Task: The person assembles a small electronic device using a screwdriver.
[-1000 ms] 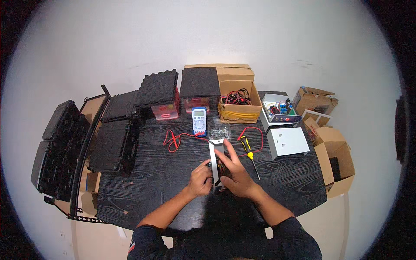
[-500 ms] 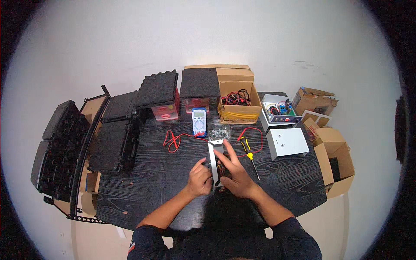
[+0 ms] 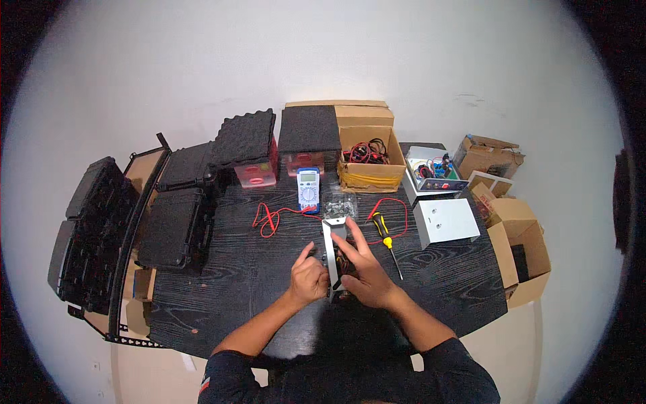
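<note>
An open-sided grey-white metal case stands on edge at the middle of the table, wires showing inside it. My right hand steadies it from the right, thumb at the near end and fingers stretched toward the far end. At the case's left face, my left hand has curled fingers and a raised index finger; whatever its fingertips pinch is hidden. A bag of small metal screws lies just beyond the case. To the right rests a yellow-and-black screwdriver.
A multimeter with red leads lies at the back. Behind it are foam-topped bins and a carton of cables. A white metal cover and an opened device stand right; black cases stand left.
My left index finger has lifted and straightened slightly. The right hand and the case have hardly moved.
</note>
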Tool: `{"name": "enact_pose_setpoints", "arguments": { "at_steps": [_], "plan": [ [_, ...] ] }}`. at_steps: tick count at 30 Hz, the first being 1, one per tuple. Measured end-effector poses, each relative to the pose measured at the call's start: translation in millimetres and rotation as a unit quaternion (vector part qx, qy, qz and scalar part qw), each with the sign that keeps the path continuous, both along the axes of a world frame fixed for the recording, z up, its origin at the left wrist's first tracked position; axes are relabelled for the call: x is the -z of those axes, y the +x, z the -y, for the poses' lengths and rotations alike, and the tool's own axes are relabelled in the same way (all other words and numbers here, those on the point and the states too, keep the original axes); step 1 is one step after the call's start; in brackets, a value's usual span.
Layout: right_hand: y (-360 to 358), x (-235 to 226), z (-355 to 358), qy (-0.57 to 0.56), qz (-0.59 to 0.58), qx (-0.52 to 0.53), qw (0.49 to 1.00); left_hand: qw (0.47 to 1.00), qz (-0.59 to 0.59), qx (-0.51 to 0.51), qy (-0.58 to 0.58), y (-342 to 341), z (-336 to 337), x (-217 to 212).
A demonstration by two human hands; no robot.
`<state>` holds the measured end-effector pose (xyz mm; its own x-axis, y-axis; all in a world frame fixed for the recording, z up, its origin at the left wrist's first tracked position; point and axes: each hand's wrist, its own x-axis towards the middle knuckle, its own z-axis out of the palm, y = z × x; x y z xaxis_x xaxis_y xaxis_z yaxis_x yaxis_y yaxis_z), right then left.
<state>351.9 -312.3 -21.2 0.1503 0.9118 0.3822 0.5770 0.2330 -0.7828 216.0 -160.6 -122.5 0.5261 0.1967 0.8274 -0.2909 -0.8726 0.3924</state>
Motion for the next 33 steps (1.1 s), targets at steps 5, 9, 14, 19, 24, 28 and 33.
{"name": "enact_pose_setpoints", "arguments": {
  "at_steps": [5,9,14,19,24,28,33],
  "plan": [
    [-1.2,2.8,-3.1,0.006,-0.008,0.001,1.0,1.0,0.008,0.001,-0.019,-1.7,-2.5,1.4],
    [0.5,3.9,-3.3,0.022,-0.006,-0.003,1.0,0.998,0.02,-0.007,-0.066,1.3,5.4,9.8],
    [0.0,3.5,-2.8,0.006,-0.027,-0.007,1.0,0.998,0.026,0.0,-0.06,-1.2,4.4,12.4],
    [0.3,1.8,-1.9,0.004,-0.017,-0.009,1.0,0.999,-0.022,0.004,-0.031,-3.5,2.3,9.4],
    [-1.3,0.2,-2.4,-0.003,-0.033,-0.01,0.999,1.0,0.02,0.01,-0.02,-2.6,-2.6,7.8],
    [1.0,1.2,-1.2,0.007,-0.01,-0.002,1.0,0.987,0.05,-0.089,-0.122,11.0,-18.4,6.4],
    [-0.1,5.2,-2.8,0.016,-0.011,-0.001,1.0,0.955,-0.065,-0.114,-0.266,53.0,-53.8,-22.0]
  ]
}}
